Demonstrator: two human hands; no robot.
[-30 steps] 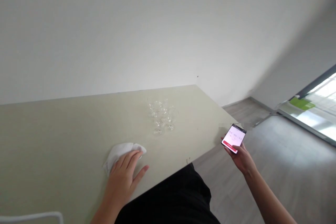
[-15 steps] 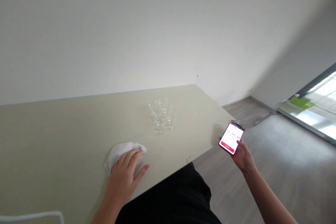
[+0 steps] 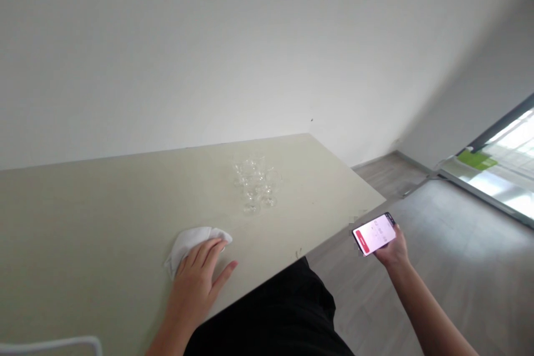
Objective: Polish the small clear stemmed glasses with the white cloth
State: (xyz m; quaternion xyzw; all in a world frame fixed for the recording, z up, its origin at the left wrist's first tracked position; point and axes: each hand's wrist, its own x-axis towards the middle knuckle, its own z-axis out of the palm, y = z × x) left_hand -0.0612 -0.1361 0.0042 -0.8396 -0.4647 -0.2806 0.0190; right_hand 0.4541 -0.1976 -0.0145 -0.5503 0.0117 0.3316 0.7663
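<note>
My left hand [image 3: 200,272] lies flat on a folded white cloth [image 3: 187,239] near the table's front edge, its fingers stretched out and the thumb apart. Part of the cloth is hidden under the fingers. Out past the front edge at the right, my right hand [image 3: 394,247] grips a smartphone [image 3: 374,233]. Its lit screen shows blurred digits and a red button. Several clear stemmed glasses [image 3: 255,181] stand close together on the table, beyond the cloth and to its right; their outlines overlap.
The pale table [image 3: 104,217] runs along a white wall [image 3: 208,50]. A white bar or frame [image 3: 54,345] shows at the bottom left. Grey wooden floor [image 3: 459,267] lies to the right, with a large window [image 3: 513,161] beyond it.
My right hand has turned the phone from a steep tilt to a more sideways one and moved it slightly down and right. My left hand stays on the cloth.
</note>
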